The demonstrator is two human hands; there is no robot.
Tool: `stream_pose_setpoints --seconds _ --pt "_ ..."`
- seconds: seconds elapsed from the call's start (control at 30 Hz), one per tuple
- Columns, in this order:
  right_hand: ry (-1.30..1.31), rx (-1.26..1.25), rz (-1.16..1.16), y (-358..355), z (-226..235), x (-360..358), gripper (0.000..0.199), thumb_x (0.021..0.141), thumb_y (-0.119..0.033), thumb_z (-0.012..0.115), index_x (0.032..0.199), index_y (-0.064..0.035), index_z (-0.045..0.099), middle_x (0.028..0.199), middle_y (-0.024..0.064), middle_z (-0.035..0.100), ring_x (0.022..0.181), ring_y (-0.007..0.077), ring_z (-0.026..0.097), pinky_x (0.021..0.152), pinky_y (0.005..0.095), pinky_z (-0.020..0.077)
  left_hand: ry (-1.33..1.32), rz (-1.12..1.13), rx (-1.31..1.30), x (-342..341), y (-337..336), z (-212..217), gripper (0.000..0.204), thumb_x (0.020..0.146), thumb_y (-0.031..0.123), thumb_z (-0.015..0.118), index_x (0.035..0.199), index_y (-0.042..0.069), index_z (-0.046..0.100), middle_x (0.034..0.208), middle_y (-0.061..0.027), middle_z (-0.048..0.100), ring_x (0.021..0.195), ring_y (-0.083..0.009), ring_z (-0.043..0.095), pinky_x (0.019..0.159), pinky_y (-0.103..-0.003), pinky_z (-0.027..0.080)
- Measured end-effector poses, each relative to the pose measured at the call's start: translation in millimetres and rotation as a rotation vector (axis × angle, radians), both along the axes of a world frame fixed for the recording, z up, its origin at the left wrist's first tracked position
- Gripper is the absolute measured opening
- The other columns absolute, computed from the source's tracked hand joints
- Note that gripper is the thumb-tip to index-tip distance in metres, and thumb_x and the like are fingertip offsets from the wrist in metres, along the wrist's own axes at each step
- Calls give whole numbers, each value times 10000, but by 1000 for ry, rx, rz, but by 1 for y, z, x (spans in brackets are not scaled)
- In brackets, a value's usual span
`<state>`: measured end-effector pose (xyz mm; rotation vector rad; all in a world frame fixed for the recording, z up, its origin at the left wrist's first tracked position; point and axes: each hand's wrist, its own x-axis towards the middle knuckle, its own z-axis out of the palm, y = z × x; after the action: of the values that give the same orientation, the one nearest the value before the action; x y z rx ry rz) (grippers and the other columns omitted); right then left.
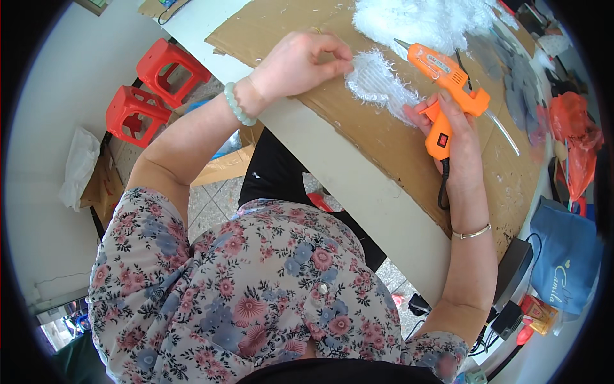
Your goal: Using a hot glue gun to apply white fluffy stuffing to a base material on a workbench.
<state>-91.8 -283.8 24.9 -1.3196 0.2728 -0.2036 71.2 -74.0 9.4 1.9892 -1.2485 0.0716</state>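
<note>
My right hand (455, 131) grips an orange hot glue gun (448, 80), its nozzle pointing up and left above a small white fluffy piece (377, 83). That piece lies on a brown cardboard sheet (396, 141) covering the table. My left hand (300, 64) pinches the fluffy piece's left edge with curled fingers. A pale green bead bracelet circles my left wrist, and a thin bangle sits on my right wrist.
A pile of white fluffy material (422, 19) lies at the far side of the cardboard. Grey cut shapes (518, 89) and red plastic bags (572, 137) sit at the right. Two red stools (153, 86) stand on the floor at left. A blue bag (566, 256) hangs at right.
</note>
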Motion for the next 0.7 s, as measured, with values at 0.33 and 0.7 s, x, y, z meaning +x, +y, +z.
stream_pose_setpoints --seconds 0.33,0.7 --pt "-4 34 -44 4 1 -1 206 922 -215 511 939 -10 517 838 83 543 808 162 581 903 444 499 -421 -66 -67 3 -12 6 42 761 83 621 799 69 630 757 -74 617 801 -270 578 766 -369 470" --pt "-32 27 -23 5 3 0 235 919 -245 522 899 -11 524 817 91 562 803 164 586 896 432 499 457 -202 -184 24 -25 6 121 824 -15 566 933 32 593 869 -5 616 864 -96 590 809 -251 472"
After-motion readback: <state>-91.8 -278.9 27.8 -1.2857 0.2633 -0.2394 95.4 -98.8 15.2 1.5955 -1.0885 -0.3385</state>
